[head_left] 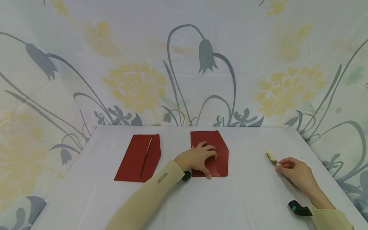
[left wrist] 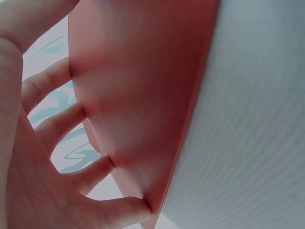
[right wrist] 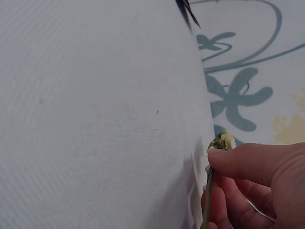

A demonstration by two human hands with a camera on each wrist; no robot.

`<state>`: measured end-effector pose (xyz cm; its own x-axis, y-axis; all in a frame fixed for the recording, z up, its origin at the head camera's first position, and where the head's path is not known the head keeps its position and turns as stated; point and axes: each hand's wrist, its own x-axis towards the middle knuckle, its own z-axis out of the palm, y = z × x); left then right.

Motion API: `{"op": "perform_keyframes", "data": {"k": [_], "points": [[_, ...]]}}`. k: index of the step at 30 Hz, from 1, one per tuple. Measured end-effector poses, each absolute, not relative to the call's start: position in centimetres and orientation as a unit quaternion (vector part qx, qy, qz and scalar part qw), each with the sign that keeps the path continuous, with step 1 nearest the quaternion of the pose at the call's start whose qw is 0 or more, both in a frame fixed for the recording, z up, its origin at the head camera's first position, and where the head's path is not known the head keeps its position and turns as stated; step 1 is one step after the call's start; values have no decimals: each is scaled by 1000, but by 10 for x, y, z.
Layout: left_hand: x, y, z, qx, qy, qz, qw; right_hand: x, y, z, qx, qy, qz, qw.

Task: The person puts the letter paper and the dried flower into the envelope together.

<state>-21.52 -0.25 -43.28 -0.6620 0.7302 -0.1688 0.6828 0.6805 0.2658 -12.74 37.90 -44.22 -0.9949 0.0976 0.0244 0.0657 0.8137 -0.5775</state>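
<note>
A red envelope (head_left: 206, 137) with its flap side to the right lies at the middle of the table. My left hand (head_left: 198, 158) rests on it with fingers spread. In the left wrist view, the fingertips touch the red paper (left wrist: 138, 90) of the envelope. At the right, my right hand (head_left: 299, 175) pinches a dried flower sprig (head_left: 270, 156) by its stem, between thumb and fingers. Its small pale yellow head (right wrist: 228, 139) sticks out past the fingertips in the right wrist view. Part of the stem is hidden behind the hand.
A second red envelope (head_left: 130, 156) lies to the left, a pale slit showing along its flap. White cloth covers the table (head_left: 244, 198), and a flower-printed curtain (head_left: 184, 64) hangs behind it. Black wrist devices (head_left: 299, 208) sit on both arms.
</note>
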Motion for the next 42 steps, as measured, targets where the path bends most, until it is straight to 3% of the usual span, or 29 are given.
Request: {"op": "perform_keyframes", "data": {"k": [42], "points": [[-214, -1, -433, 382, 910, 93, 131, -147, 286, -429, 18, -869, 493, -17]]}}
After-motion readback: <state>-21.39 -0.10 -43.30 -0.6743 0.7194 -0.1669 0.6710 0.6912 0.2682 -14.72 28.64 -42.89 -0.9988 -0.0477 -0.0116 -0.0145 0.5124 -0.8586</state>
